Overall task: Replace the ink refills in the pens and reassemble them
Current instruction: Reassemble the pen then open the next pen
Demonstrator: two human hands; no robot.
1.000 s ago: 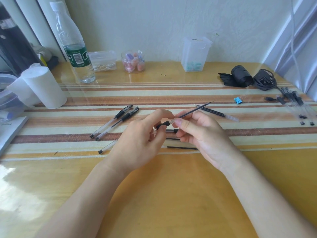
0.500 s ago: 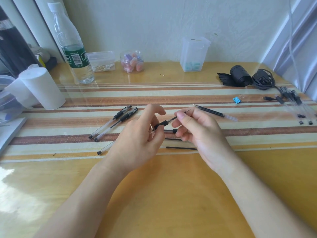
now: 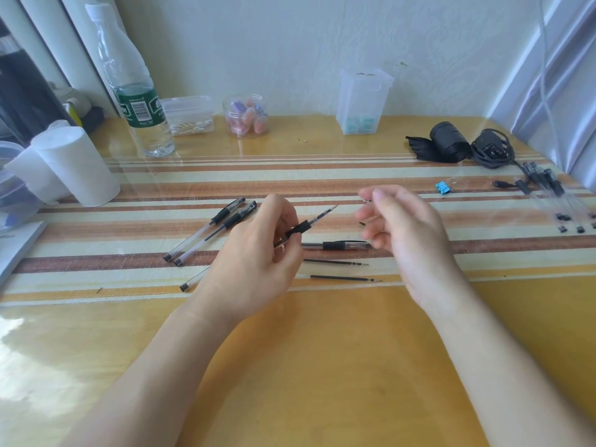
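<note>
Above the striped mat point(image 3: 322, 188), the left hand point(image 3: 254, 269) pinches a pen point(image 3: 303, 226) with its refill tip exposed. Apart to the right, the blurred right hand point(image 3: 403, 233) is loosely curled; whether it holds anything I cannot tell. Two refills point(image 3: 335, 262) lie beneath, bare tabletop point(image 3: 322, 366) nearer.

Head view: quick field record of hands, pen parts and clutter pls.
left hand: holds pen barrel, refill tip exposed
right hand: lifted off mat, blurred, fingers loosely curled
capped pens: two, left of hands
loose refills: two, lying between the hands
pen on mat: under right hand
far edge: water bottle, blue binder clip
</note>
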